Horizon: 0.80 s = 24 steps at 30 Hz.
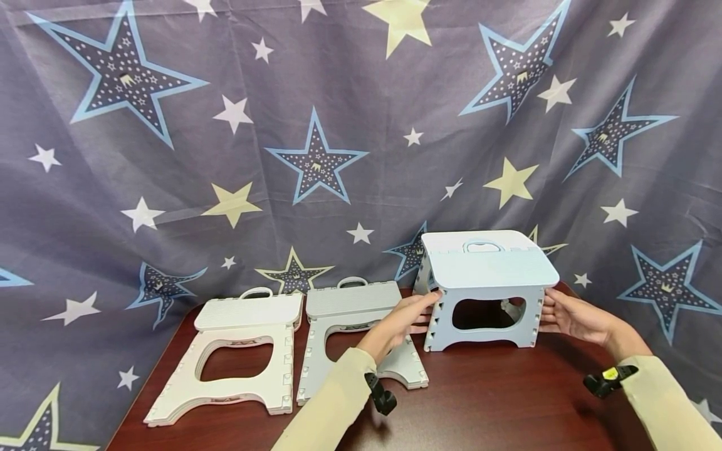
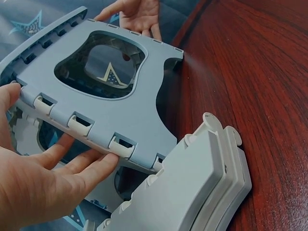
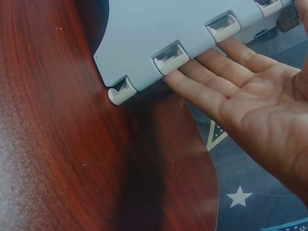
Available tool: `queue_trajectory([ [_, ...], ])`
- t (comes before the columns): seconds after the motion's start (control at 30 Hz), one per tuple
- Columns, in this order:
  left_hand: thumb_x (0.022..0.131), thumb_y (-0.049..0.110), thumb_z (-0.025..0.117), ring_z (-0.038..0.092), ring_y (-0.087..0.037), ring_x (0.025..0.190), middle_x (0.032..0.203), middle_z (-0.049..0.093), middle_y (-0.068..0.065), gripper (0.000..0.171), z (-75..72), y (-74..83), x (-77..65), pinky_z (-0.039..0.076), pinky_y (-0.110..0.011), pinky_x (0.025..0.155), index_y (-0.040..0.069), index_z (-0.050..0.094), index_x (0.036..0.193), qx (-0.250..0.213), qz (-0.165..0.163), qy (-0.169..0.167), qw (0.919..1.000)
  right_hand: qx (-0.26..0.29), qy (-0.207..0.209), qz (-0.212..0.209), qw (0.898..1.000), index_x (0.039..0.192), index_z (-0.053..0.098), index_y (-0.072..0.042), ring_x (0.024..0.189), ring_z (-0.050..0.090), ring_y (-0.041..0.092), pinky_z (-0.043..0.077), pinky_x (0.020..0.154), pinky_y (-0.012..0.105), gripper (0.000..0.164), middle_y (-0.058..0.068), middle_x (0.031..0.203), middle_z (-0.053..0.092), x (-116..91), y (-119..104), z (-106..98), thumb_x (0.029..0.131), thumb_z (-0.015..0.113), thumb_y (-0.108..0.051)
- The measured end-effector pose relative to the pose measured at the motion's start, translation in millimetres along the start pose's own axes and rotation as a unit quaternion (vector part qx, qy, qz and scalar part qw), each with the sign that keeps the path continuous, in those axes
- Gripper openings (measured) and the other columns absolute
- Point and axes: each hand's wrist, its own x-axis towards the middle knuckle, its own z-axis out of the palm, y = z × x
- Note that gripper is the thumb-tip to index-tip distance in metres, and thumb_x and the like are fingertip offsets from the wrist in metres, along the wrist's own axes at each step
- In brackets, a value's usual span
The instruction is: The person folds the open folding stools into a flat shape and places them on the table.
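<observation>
An unfolded light-blue folding step stool (image 1: 491, 269) stands at the right of the table, its seat spread flat with a handle slot toward the back. My left hand (image 1: 400, 319) holds its left side, thumb near the seat corner and fingers along the hinged edge. On the opposite side my right hand (image 1: 578, 316) grips the edge, thumb toward the front. In the right wrist view, the fingertips pass behind the hinged edge of the stool (image 3: 144, 38). A folded grey step stool (image 1: 352, 300) lies beneath my left forearm, partly hidden by it.
A folded cream-white step stool (image 1: 248, 313) lies at the left, beside the grey one. All rest on a dark reddish wood table (image 1: 479, 388). A star-patterned cloth (image 1: 361, 125) hangs right behind the table. Black straps with small devices are on both wrists.
</observation>
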Motion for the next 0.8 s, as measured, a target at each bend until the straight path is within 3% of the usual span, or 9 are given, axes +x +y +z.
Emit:
queue_trajectory([
  [0.53, 0.094, 0.055, 0.063, 0.058, -0.036, 0.128, 0.137, 0.060, -0.018, 0.068, -0.7, 0.2, -0.3, 0.051, -0.051, 0.107, 0.006, 0.055, 0.141, 0.007, 0.001, -0.003, 1.0000, -0.005, 0.001, 0.003, 1.000, 0.144, 0.054, -0.023, 0.135, 0.056, 0.014, 0.047, 0.114, 0.036, 0.061, -0.003, 0.146, 0.060, 0.3, 1.0, -4.3, 0.112, 0.003, -0.030],
  [0.8, 0.091, 0.060, 0.063, 0.060, -0.031, 0.125, 0.137, 0.061, -0.016, 0.075, -2.1, 0.2, 1.4, 0.055, -0.043, 0.103, 0.007, 0.054, 0.142, 0.018, -0.001, -0.006, 0.9998, -0.004, -0.008, 0.001, 1.000, 0.146, 0.052, -0.021, 0.136, 0.055, 0.015, 0.046, 0.114, 0.036, 0.060, -0.002, 0.148, 0.058, 1.2, 1.3, -6.6, 0.112, 0.003, -0.030],
])
